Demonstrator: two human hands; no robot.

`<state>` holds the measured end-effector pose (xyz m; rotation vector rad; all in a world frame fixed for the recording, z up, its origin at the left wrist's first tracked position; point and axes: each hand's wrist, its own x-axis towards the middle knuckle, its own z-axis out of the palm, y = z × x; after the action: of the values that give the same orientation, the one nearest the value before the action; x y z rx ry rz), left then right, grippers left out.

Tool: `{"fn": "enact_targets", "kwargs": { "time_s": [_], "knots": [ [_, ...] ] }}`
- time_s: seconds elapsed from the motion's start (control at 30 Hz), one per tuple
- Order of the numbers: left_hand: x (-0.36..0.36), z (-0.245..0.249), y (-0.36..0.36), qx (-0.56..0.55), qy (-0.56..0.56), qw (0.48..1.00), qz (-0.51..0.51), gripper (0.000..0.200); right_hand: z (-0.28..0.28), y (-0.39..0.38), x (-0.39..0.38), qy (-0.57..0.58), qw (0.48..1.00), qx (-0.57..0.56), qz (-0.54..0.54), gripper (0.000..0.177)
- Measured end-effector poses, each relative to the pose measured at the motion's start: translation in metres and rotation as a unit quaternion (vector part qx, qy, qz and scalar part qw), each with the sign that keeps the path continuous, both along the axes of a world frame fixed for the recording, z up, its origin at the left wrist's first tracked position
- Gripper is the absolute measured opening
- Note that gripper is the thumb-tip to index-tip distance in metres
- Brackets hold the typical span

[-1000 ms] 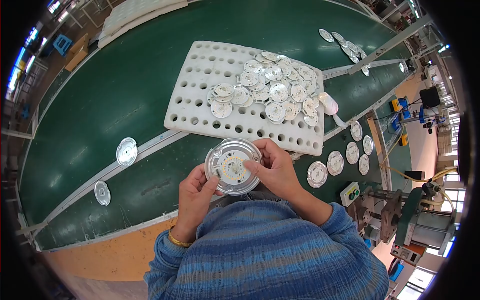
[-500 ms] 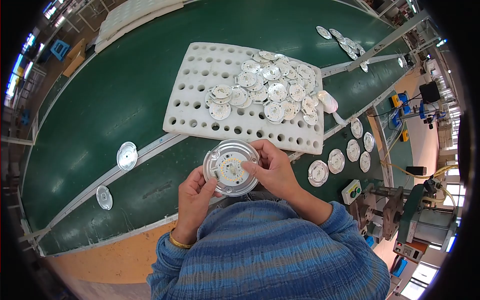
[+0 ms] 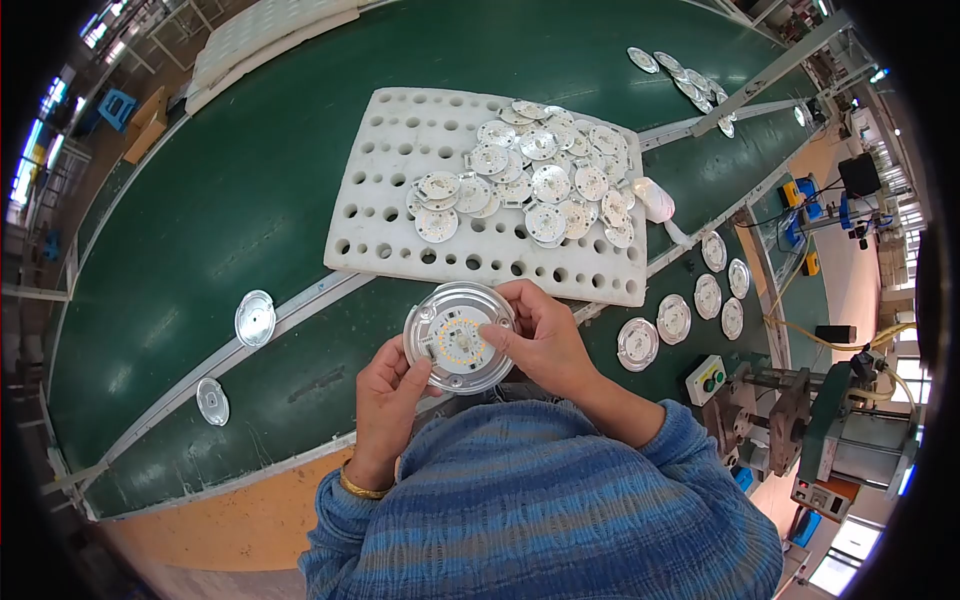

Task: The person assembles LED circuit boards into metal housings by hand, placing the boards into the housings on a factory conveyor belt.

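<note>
A round silver lamp base point(image 3: 490, 372) with a white circuit disc point(image 3: 447, 326) in its middle is held between my hands, above the near part of the green surface. My left hand point(image 3: 392, 390) grips its lower left rim, thumb on the edge near the disc. On the right side, my right hand point(image 3: 545, 335) holds the rim with its thumb pressing on the disc. Behind them lies a white foam tray point(image 3: 375, 215) with rows of holes. Many loose circuit discs point(image 3: 550, 183) are heaped on it.
Several silver bases point(image 3: 637, 344) lie on the right, near a green-button box point(image 3: 706, 380) and a machine point(image 3: 790, 430). Two more bases point(image 3: 255, 318) rest at the left. A white bottle point(image 3: 655, 200) touches the tray's right side. A metal rail point(image 3: 310, 297) crosses the surface.
The view has shifted slightly. Both hands keep nearly the same hold on the lamp base, with no clear movement of the fingers.
</note>
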<state>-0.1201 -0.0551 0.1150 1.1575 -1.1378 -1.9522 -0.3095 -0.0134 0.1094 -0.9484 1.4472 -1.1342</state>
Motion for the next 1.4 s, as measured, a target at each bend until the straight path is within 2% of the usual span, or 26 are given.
{"fn": "enact_targets", "kwargs": {
  "time_s": [0.53, 0.63, 0.73, 0.8, 0.87, 0.97, 1.03, 1.1, 1.17, 1.2, 1.27, 1.33, 1.37, 1.4],
  "knots": [
    [0.0, -0.002, 0.004, 0.005, 0.008, 1.0, -0.006, 0.029, 0.002, 0.007, -0.001, 0.022, 1.0, 0.012, -0.001, 0.031],
    [0.001, -0.001, 0.004, 0.005, 0.002, 1.0, -0.003, 0.029, -0.005, 0.007, 0.004, 0.016, 0.998, -0.032, -0.054, 0.029],
    [0.0, 0.003, 0.005, 0.008, -0.003, 1.0, -0.011, 0.029, 0.003, 0.009, -0.005, 0.054, 0.998, 0.008, -0.028, 0.026],
    [0.003, -0.005, 0.005, -0.009, -0.004, 1.0, -0.024, 0.029, -0.009, 0.011, -0.006, 0.023, 0.996, -0.056, -0.063, 0.022],
    [-0.006, 0.001, 0.006, 0.004, -0.017, 1.0, -0.018, 0.028, -0.01, 0.017, -0.011, 0.036, 0.996, -0.046, -0.071, 0.02],
    [-0.016, -0.002, 0.004, 0.009, 0.006, 0.998, -0.063, 0.028, -0.015, 0.031, -0.023, -0.056, 0.997, 0.001, -0.053, 0.021],
    [-0.028, 0.002, 0.004, 0.017, -0.013, 0.996, -0.09, 0.028, -0.019, 0.045, -0.035, -0.09, 0.991, -0.026, -0.094, 0.02],
    [-0.039, 0.004, 0.003, 0.01, -0.016, 0.992, -0.124, 0.03, -0.026, 0.069, -0.056, -0.058, 0.986, 0.021, -0.154, 0.022],
    [-0.048, 0.007, 0.001, 0.019, -0.013, 0.992, -0.12, 0.03, -0.025, 0.099, -0.078, -0.089, 0.957, 0.061, -0.27, 0.017],
    [-0.052, 0.006, 0.001, 0.022, -0.013, 0.992, -0.123, 0.03, -0.051, 0.116, -0.089, -0.13, 0.93, 0.029, -0.341, 0.015],
    [-0.057, 0.002, -0.001, 0.028, -0.011, 0.992, -0.123, 0.03, -0.06, 0.15, -0.119, -0.068, 0.885, 0.086, -0.453, 0.015],
    [-0.062, 0.001, -0.001, 0.034, -0.011, 0.992, -0.123, 0.029, -0.097, 0.188, -0.15, -0.021, 0.829, 0.098, -0.55, 0.011],
    [-0.065, 0.001, -0.001, 0.036, -0.011, 0.992, -0.123, 0.029, -0.105, 0.202, -0.163, -0.039, 0.793, 0.081, -0.602, 0.017],
    [-0.068, 0.0, -0.001, 0.038, -0.012, 0.992, -0.121, 0.028, -0.124, 0.218, -0.18, -0.07, 0.779, 0.057, -0.62, 0.015]
  ]
}}
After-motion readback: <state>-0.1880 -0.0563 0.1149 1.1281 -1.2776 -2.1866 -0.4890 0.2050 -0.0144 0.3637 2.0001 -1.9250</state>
